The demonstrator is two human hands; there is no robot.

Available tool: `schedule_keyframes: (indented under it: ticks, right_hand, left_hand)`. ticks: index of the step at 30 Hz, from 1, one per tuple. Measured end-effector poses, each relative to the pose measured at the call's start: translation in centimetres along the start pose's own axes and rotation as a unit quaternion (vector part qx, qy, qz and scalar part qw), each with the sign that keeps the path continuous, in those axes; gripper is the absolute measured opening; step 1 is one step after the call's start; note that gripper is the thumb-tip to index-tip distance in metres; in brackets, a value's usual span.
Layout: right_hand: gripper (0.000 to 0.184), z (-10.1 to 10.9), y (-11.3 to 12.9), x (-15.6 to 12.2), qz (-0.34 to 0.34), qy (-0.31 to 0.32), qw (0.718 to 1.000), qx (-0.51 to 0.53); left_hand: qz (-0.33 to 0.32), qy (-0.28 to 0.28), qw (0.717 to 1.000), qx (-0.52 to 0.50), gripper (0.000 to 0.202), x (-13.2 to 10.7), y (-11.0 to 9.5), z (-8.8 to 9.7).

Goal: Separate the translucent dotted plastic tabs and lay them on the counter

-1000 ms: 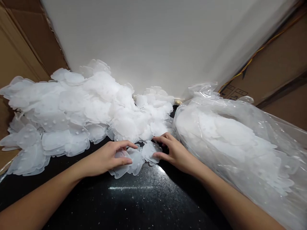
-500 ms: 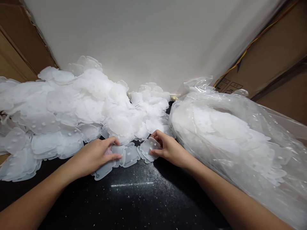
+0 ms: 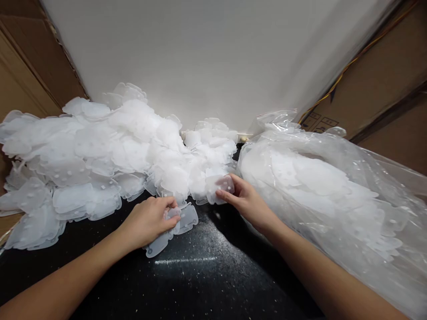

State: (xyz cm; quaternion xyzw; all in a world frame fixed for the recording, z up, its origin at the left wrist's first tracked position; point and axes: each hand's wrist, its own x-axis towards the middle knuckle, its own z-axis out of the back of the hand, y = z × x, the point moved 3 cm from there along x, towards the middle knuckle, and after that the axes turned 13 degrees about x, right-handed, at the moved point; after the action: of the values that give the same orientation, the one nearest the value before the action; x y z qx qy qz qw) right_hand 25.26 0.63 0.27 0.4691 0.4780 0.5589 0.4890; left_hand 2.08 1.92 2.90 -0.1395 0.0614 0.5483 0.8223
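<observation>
My left hand [image 3: 156,220] pinches a thin translucent plastic piece [image 3: 172,215] between thumb and fingers, low over the black speckled tabletop [image 3: 200,275]. Beneath and beside it lie similar flat pieces [image 3: 187,218] with wavy edges and small round dots. Between thumb and fingers of my right hand [image 3: 242,198] is another translucent plastic piece [image 3: 220,189], raised at the front of the pile. The large heap of such pieces [image 3: 133,138] spreads behind both hands and to the left. How many sheets each hand grips I cannot tell.
A clear plastic bag [image 3: 333,186] filled with the same pieces lies right of my right arm. Behind stands a pale wall [image 3: 213,62]. Cardboard boxes flank it, one at left [image 3: 33,53] and one at right [image 3: 376,84], with a yellow cord [image 3: 353,62] along the right one.
My right hand has lifted its plastic piece up and slightly right, off the tabletop toward the pile. My left hand has shifted a little right, still pinching. The view has moved slightly.
</observation>
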Motion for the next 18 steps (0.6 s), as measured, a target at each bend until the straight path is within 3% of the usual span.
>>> schedule_keyframes:
  ticks: [3,5,11,18]
  right_hand:
    - [0.028,-0.7,-0.2,-1.1,-0.117,0.11,0.976,0.15]
    - [0.028,-1.1,-0.3,-1.5,-0.164,0.149,0.953,0.206]
    - [0.036,-0.8,-0.7,-1.5,-0.203,0.141,0.928,0.277]
    - [0.02,-0.2,-0.8,-1.4,-0.214,0.121,0.926,0.286]
  left_hand:
    - [0.001,-0.015,1.0,0.005,0.026,0.0,0.3,-0.1]
    - [-0.001,-0.019,1.0,0.011,0.028,0.2,0.6,-0.1]
    - [0.022,-0.029,0.999,0.015,0.035,1.0,2.4,0.5]
    - [-0.007,-0.017,0.992,-0.124,0.041,0.6,4.2,2.2]
